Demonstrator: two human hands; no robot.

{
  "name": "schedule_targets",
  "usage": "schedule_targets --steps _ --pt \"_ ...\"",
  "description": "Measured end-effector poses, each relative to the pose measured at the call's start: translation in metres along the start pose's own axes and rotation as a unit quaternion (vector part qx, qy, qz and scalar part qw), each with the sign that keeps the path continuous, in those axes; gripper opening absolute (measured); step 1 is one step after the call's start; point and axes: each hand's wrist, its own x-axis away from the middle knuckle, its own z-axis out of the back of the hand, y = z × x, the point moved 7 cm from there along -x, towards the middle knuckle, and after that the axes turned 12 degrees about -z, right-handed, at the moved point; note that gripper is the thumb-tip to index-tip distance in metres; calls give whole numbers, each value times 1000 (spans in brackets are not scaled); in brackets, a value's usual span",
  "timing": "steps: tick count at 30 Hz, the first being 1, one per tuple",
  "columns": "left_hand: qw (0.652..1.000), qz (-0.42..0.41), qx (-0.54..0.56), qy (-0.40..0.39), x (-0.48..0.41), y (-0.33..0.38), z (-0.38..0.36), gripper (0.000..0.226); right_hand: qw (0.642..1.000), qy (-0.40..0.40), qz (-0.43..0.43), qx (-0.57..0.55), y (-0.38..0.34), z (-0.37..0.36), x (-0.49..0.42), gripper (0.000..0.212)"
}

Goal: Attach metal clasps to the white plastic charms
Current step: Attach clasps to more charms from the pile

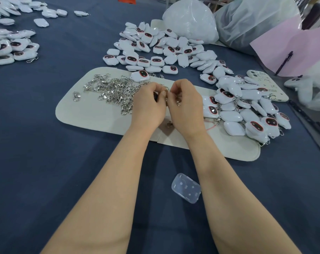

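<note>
Nearest us lies a clear plastic case. Over the pale mat we bring our left hand and right hand together, fingers curled tight, pinching a small clasp between them, likely close for fine work; any charm held is hidden. The loose clasps lie just left, within reach; white charms are heaped beyond.

Blue-clothed table, evenly lit
</note>
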Motion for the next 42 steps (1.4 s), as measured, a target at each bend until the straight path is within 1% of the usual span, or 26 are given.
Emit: schedule_targets --steps 5,9,11,14,17,19,21,22,25,27,31,34,38,40,42 --pt "998 20 56 -10 2 1 -2 13 999 7 -29 -12 8 2 -5 3" --pt "992 37 122 -1 5 3 1 30 999 14 -49 -12 14 4 -6 10" --pt "991 41 127 -9 5 4 0 34 999 12 -53 -7 15 3 -6 11" --pt "991 41 129 -19 5 3 -3 32 998 0 -58 -6 16 1 -6 11" --pt "989 38 142 -20 4 0 -4 30 998 -1 -58 -12 16 1 -6 10" --pt "988 40 145 -15 4 -1 -3 33 998 4 -61 -22 17 2 -7 10" --pt "991 35 133 -6 3 -3 -1 35 997 3 -71 -37 19 2 -7 10" --pt "993 24 118 -4 2 -2 -1 33 996 -1 -75 -46 20 3 -7 10" --pt "999 -33 9 -18 0 1 -2 17 994 -22 -81 -72 19 0 -7 10" --pt "997 -55 -45 -20 0 2 -2 16 993 -34 -83 -79 17 -2 -7 9" --pt "995 -71 -68 -5 0 3 1 16 986 -73 -115 -100 19 -5 -9 11" --pt "996 -61 -56 16 1 4 4 12 977 -95 -137 -135 19 -6 -8 15" --pt "997 -48 -55 17 0 2 3 11 981 -98 -134 -103 19 -7 -8 15" --pt "996 -55 -71 10 0 3 3 13 986 -82 -118 -82 18 -6 -8 11" --pt "994 -64 -89 0 1 5 2 15 994 -57 -87 -33 14 -4 -8 5"
